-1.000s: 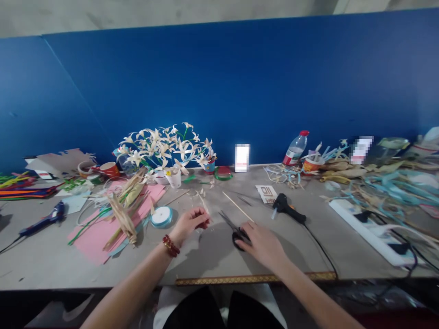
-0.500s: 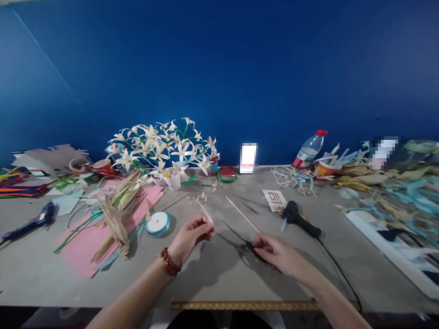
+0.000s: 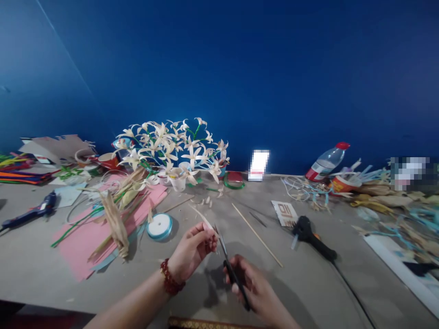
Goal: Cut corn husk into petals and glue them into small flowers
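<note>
Between the thumb and fingers of my left hand (image 3: pixel 197 244) is a thin, pale petal-like strip (image 3: pixel 202 215), its long tip pointing up and left. My right hand (image 3: pixel 249 281) is closed around black-handled scissors (image 3: pixel 233 274), whose blades point up beside my left fingertips. Whether the blades touch the strip I cannot tell. A thin wooden stick (image 3: pixel 257 235) lies just beyond the scissors. Small pale scraps (image 3: pixel 207 201) are scattered past my left hand.
White lily-like flowers (image 3: pixel 168 146) stand in cups at the back. Left are a ribbon spool (image 3: pixel 159 227), pink paper (image 3: pixel 78 249) under dried husks (image 3: pixel 115 224) and a blue glue gun (image 3: pixel 32 214). Right are a black glue gun (image 3: pixel 315 240), a patterned card (image 3: pixel 284 213) and a bottle (image 3: pixel 327 162).
My right hand has brought the scissors left and turned them more upright, close to my left fingertips. The view has shifted slightly, and the wooden stick is now uncovered.
</note>
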A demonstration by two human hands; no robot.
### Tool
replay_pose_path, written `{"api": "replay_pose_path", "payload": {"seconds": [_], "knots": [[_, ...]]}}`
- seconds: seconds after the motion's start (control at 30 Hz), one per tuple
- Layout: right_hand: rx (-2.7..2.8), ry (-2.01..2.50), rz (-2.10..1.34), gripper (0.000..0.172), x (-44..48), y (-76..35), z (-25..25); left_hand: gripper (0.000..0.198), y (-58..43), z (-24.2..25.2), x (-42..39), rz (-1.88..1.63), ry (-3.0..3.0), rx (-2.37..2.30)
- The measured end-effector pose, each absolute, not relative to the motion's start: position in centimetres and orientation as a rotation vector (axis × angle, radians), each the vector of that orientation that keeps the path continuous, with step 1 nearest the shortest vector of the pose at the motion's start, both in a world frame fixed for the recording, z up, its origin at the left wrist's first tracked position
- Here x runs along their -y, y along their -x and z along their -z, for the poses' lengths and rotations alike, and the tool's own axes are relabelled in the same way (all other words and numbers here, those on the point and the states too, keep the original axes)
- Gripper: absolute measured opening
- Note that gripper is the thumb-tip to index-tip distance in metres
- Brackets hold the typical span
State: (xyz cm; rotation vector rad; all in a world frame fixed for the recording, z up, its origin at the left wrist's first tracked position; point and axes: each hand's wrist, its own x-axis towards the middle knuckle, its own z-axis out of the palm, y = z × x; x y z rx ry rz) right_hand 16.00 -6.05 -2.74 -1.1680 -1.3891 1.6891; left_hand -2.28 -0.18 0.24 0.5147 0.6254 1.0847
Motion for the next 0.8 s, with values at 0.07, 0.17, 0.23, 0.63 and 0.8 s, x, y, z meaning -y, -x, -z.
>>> {"api": "replay_pose_path", "payload": {"seconds": [0.07,0.17,0.23,0.63,0.8], "knots": [[1.394,1.183,-1.639,0.047,5.9,-15.6,2.4,0.015,2.3,0.0,0.2,-1.079,-0.527,-0.628],[1.392,1.186,-1.613,0.047,5.7,-14.9,1.8,0.015,2.2,0.1,0.4,-1.082,-0.526,-0.645],[1.357,1.191,-1.640,0.048,5.6,-14.6,1.5,0.016,2.3,0.1,0.5,-1.083,-0.515,-0.645],[1.309,1.330,-1.604,0.055,5.8,-14.2,1.5,0.018,2.7,-0.1,0.7,-1.064,-0.555,-0.639],[1.334,1.354,-1.589,0.054,6.4,-15.2,1.6,0.019,2.9,-0.2,0.8,-1.063,-0.666,-0.665]]}}
